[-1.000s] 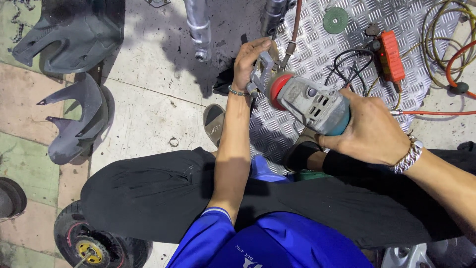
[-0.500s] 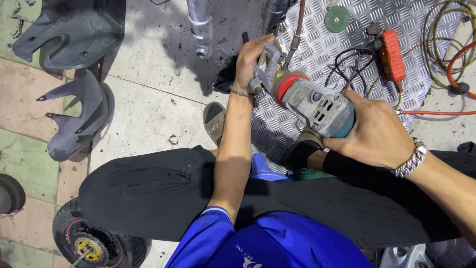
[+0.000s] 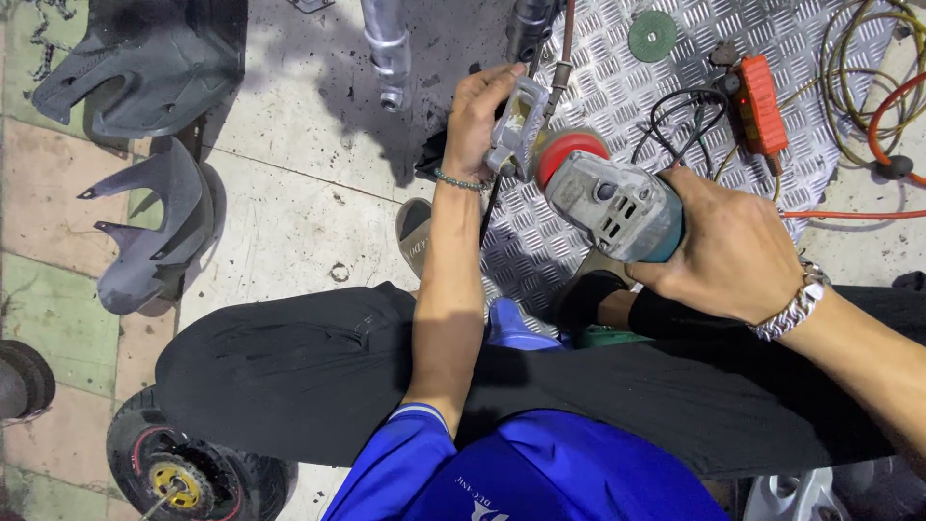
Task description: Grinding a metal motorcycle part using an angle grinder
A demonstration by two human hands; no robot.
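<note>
My left hand grips a small grey metal bracket and holds it upright over the chequered steel plate. My right hand is closed around the body of a grey and teal angle grinder. Its red guard and disc sit right against the bracket's right side. A bead bracelet is on my left wrist, a metal chain bracelet on my right. My legs in black trousers stretch across the lower part of the view.
Dark plastic scooter panels lie at the left, a small wheel at bottom left. Metal fork tubes stand at the top. A green disc, an orange plug box and coiled cables lie on the plate.
The grinder has shifted slightly up and left, bringing its disc tighter against the bracket. My left hand has stayed in place on the bracket.
</note>
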